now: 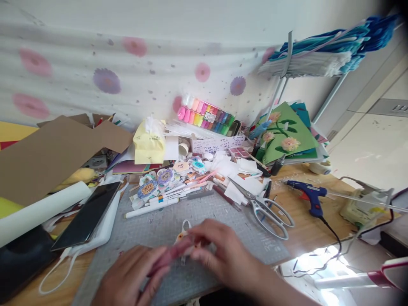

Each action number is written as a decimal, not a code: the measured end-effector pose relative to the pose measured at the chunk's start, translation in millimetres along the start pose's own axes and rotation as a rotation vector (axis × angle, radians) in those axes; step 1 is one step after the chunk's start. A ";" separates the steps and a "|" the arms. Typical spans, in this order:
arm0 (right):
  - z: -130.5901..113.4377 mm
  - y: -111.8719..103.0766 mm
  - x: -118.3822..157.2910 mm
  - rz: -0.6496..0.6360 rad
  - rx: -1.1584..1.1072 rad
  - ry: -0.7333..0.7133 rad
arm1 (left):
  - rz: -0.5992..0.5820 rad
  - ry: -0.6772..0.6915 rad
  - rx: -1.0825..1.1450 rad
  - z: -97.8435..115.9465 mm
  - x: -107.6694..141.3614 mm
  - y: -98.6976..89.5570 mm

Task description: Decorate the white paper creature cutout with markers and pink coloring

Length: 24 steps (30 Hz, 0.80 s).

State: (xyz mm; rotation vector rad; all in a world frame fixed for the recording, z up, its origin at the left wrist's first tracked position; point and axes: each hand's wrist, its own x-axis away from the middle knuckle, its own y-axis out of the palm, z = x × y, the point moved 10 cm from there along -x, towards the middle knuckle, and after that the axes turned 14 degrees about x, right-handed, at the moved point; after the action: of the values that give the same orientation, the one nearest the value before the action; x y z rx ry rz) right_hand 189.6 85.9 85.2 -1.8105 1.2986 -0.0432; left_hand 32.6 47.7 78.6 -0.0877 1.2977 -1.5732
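Both busy lol: our right hand (pixel 223 250) pinches the small pale piece (pixel 180 237) at six o'clock, our left hand (pixel 129 272) clamps a blurry mauve stick (pixel 174 251). We'd grip lightly, steadying both.

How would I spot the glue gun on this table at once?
On the wooden table, find the grey mat, then the scissors at its right side. Right of those lies the glue gun, dark blue with a reddish trigger, where the scissors are silvery and grey.

Head-worn view, facing forward and down, close above the hands (pixel 223 250)
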 end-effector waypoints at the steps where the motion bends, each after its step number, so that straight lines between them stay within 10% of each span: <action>1: 14.9 -14.4 -7.5 0.028 0.151 0.049 | 0.043 -0.052 -0.044 -15.3 2.0 -8.4; 6: 101.7 -63.6 -47.6 -0.100 0.852 0.382 | -0.060 -0.444 -0.321 -93.5 17.7 -26.3; 11: 133.6 -55.7 -75.7 -0.137 0.911 0.443 | -0.047 -0.465 -0.455 -95.1 19.6 -32.6; 20: 80.9 -122.3 -93.9 0.176 0.604 0.392 | 0.143 -0.206 -0.179 -44.1 6.6 -13.7; 24: 51.5 -142.5 -77.6 0.393 -0.030 0.323 | 0.226 -0.171 -0.054 -29.0 -3.8 -12.9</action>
State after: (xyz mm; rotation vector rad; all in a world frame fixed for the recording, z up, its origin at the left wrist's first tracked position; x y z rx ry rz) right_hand 286.1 187.6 181.8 -1.5846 1.8746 -0.1041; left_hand 8.1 68.3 78.4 -0.1029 1.1729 -1.3098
